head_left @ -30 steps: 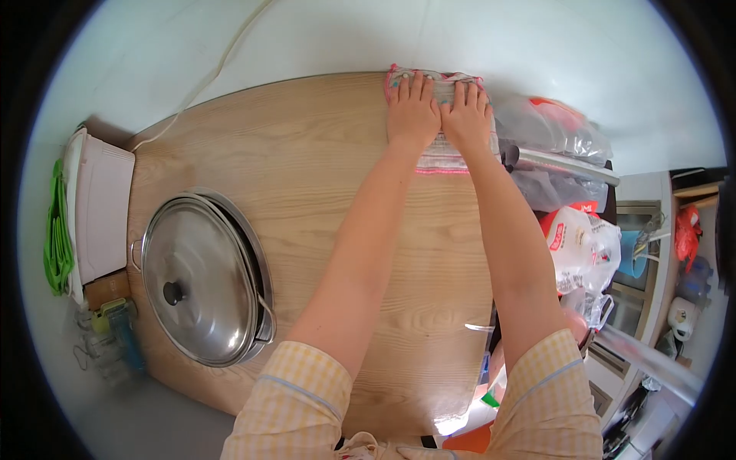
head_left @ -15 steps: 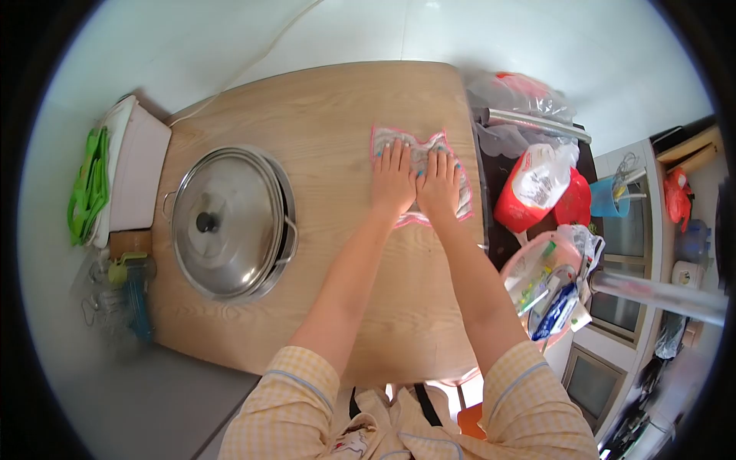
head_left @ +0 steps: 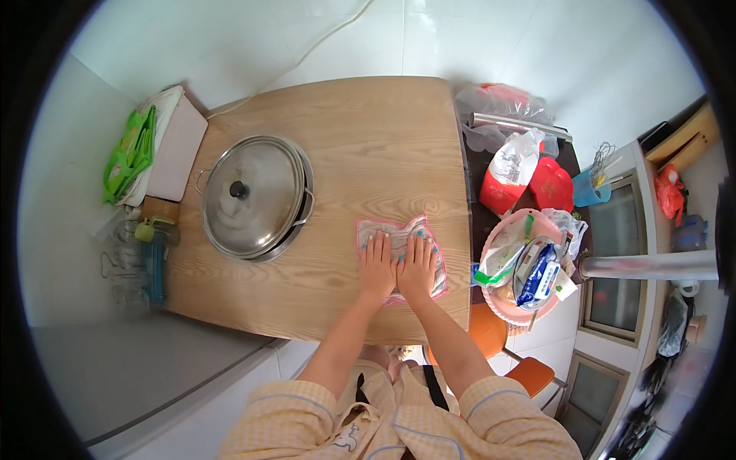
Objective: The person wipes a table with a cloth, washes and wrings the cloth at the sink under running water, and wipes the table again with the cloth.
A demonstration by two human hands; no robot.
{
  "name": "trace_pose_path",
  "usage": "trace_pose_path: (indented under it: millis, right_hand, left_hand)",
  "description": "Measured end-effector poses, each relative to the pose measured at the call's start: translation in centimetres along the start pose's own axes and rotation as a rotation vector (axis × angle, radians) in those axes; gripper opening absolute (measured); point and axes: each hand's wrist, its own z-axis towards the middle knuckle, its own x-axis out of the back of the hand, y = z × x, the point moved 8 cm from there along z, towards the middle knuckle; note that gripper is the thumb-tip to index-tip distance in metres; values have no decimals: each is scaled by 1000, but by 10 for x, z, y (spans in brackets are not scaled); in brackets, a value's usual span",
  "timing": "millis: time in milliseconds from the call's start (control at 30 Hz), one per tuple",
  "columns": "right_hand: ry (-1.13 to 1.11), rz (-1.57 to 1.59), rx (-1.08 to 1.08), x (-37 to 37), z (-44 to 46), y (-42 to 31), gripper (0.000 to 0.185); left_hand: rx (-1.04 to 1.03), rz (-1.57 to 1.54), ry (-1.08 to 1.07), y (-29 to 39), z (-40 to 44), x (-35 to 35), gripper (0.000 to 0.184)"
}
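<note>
A pale cleaning cloth (head_left: pixel 397 241) with a pink edge lies spread on the wooden table (head_left: pixel 368 153), close to the table's front right. My left hand (head_left: pixel 377 270) rests flat on its left half, fingers stretched forward. Beside it, thumbs nearly touching, my right hand (head_left: pixel 416 268) lies flat on the right half. Both palms hide the middle of the cloth. Some rumpling shows along its far edge and right side.
A large lidded steel pot (head_left: pixel 257 203) stands on the table's left. Past the right edge are a red and white bag (head_left: pixel 510 172) and a pink basket (head_left: pixel 491 295) of packets. An orange stool (head_left: pixel 529 376) stands below. A white bin (head_left: pixel 178 146) sits back left.
Both hands and the cloth have slid from the far right of the table toward my body. The hands remain flat on the cloth. The camera view has shifted too.
</note>
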Motion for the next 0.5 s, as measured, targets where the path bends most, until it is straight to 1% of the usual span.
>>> trace_pose_path:
  millis: [33, 67, 167, 267, 333, 500]
  right_hand:
    - [-31, -5, -1, -2, 1, 0, 61]
    - [-59, -12, 2, -4, 6, 0, 62]
    - [-89, -14, 33, -10, 17, 0, 62]
    - [-105, -37, 62, -15, 37, -4, 61]
    - [-84, -13, 66, -13, 59, -6, 61]
    - [-23, 7, 68, -16, 140, -11, 58]
  left_hand:
    - [13, 7, -33, -1, 0, -1, 58]
    - [12, 9, -23, -2, 1, -1, 58]
    - [66, 10, -55, -6, 6, -7, 57]
    - [61, 17, -31, -13, 22, -5, 55]
    - [45, 20, 16, -15, 46, -2, 55]
    - [69, 21, 58, -37, 126, -3, 54]
